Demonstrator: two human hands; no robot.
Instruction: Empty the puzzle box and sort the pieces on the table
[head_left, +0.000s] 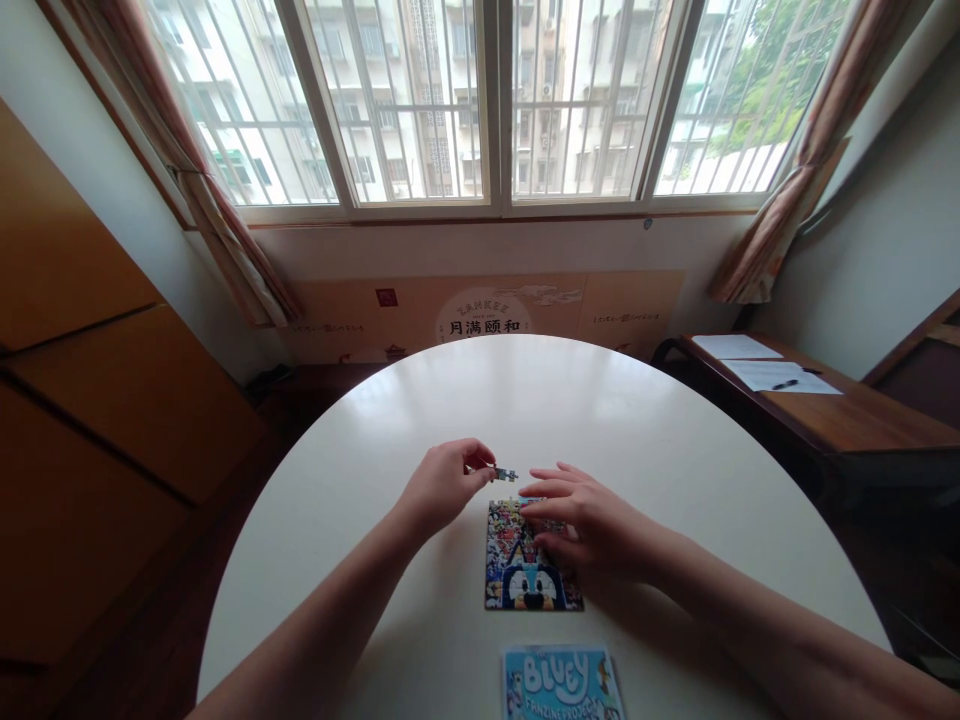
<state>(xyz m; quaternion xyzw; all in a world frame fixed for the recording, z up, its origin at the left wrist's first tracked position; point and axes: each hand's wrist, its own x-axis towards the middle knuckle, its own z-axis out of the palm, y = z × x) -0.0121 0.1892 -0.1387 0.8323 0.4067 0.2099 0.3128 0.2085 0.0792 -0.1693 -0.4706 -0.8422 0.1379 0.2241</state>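
Pinched in my left hand (pixel 448 482) is a small piece of jigsaw puzzle (pixel 507 475), held just above the upper left of the partly joined jigsaw puzzle (pixel 517 560). That puzzle lies flat on the white table and shows a blue cartoon dog's face at its lower edge; its top edge is jagged. My right hand (pixel 589 515) is over the puzzle's upper right, fingers spread, with nothing gripped. It hides part of the puzzle, and whether its fingertips touch the surface I cannot tell.
Closer to me on the round white table (pixel 360 420) lies a blue "Bluey" card or booklet (pixel 559 685). Beyond the table's right edge stands a brown wooden desk (pixel 862 420) bearing papers (pixel 780 377) and a pen (pixel 785 384). A barred window is ahead.
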